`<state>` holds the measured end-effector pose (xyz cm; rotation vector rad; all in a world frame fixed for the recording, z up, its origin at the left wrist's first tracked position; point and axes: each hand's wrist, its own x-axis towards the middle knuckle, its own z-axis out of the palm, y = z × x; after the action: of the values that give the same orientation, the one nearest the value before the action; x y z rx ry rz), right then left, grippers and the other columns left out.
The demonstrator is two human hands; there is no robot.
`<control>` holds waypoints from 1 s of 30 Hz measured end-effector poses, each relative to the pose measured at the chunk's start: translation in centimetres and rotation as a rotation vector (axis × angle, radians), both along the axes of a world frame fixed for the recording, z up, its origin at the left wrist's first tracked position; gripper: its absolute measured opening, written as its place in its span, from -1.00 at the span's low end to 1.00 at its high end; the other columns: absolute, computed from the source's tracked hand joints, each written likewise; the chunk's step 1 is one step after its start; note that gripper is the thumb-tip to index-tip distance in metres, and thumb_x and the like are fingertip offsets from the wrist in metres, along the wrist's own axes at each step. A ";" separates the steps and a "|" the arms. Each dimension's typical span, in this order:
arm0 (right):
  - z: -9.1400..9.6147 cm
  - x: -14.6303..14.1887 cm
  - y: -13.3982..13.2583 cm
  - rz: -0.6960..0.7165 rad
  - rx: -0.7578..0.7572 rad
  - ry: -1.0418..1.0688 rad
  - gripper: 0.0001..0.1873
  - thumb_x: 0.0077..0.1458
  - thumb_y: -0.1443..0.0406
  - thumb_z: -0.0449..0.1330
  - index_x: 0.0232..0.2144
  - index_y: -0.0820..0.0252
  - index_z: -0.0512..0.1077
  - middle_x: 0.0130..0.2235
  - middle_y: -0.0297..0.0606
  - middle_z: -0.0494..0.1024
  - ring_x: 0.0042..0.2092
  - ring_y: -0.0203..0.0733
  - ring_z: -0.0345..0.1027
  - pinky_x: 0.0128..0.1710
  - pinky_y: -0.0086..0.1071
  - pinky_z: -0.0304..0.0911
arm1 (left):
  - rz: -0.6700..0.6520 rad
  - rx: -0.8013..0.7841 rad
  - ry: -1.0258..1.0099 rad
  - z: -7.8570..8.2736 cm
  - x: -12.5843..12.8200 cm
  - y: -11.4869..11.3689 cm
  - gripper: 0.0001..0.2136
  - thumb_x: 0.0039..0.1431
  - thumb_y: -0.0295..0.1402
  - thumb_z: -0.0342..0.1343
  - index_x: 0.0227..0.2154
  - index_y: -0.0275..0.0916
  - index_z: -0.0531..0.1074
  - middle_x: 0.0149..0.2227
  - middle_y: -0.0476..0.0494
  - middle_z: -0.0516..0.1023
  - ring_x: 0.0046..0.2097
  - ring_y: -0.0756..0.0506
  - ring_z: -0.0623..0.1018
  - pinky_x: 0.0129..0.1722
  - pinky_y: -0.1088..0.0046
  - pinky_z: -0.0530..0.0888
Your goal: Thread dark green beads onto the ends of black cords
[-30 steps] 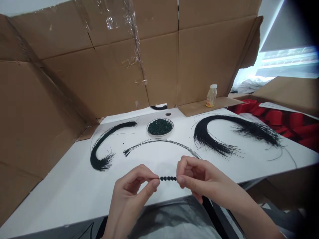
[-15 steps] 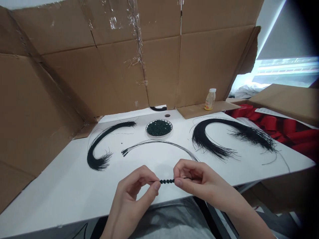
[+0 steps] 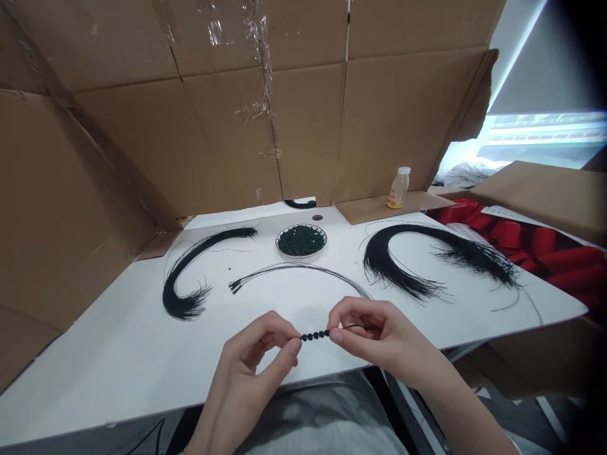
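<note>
Closest to you, grey cloth (image 3: 327, 417) lies below the near edge of the white surface (image 3: 118, 360). Just above that edge, your left hand (image 3: 258, 360) and right hand (image 3: 377, 332) hold a beaded cord (image 3: 315, 335) between them, its short row of dark beads level and clear of the surface. Your left fingers (image 3: 291, 347) are pinched together on the cord at the row's left end. Your right fingers (image 3: 337, 337) are pinched on it at the right end, and a thin black tail runs back under that hand.

Beyond your hands, a small sheaf of thin cords (image 3: 294, 270) curves across the surface, its beaded tips to the left. A thick black bundle (image 3: 190, 278) lies left of it and a larger bundle (image 3: 408, 259) lies right. Farther back, between the two, sits a dish of dark beads (image 3: 301, 241). Behind that, a small yellow bottle (image 3: 398, 188) stands on a cardboard flap, and cardboard walls (image 3: 190, 139) close off the back and left. Red items (image 3: 521, 243) fill a box at far right.
</note>
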<state>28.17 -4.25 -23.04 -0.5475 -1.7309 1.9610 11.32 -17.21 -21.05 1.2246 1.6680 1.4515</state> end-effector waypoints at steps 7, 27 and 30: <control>-0.2 0.0 0.5 0.043 0.006 -0.006 -0.69 0.05 0.16 0.47 -0.41 0.25 0.49 -0.58 -0.52 0.06 -0.50 -0.40 -0.14 -0.51 -0.43 -0.24 | -0.031 0.061 -0.043 -0.4 -0.4 0.0 -0.83 0.25 -0.32 0.23 -0.46 -0.17 0.51 -0.46 0.01 0.45 -0.38 -0.03 0.39 -0.32 0.47 0.34; -1.9 -1.0 1.1 0.347 -0.398 0.145 -0.63 0.05 0.16 0.47 -0.48 0.27 0.40 -0.59 -0.58 0.08 -0.57 -0.51 -0.26 -0.62 -0.54 -0.30 | -0.429 0.273 -0.005 0.8 -2.4 1.1 -0.92 0.20 -0.30 0.35 -0.38 -0.01 0.75 -0.46 -0.12 0.58 -0.44 -0.06 0.56 -0.42 0.43 0.51; -1.7 -0.8 1.1 0.324 -0.386 0.139 -0.63 0.02 0.18 0.49 -0.48 0.27 0.41 -0.59 -0.57 0.09 -0.57 -0.51 -0.25 -0.61 -0.53 -0.30 | -0.424 0.235 0.003 0.9 -2.8 1.3 -0.93 0.18 -0.27 0.37 -0.39 0.00 0.75 -0.49 -0.10 0.55 -0.45 -0.08 0.56 -0.41 0.42 0.51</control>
<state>27.32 -3.17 -24.78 -0.2546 -1.4307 2.5211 8.55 -15.93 -20.17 1.5938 1.1657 1.3973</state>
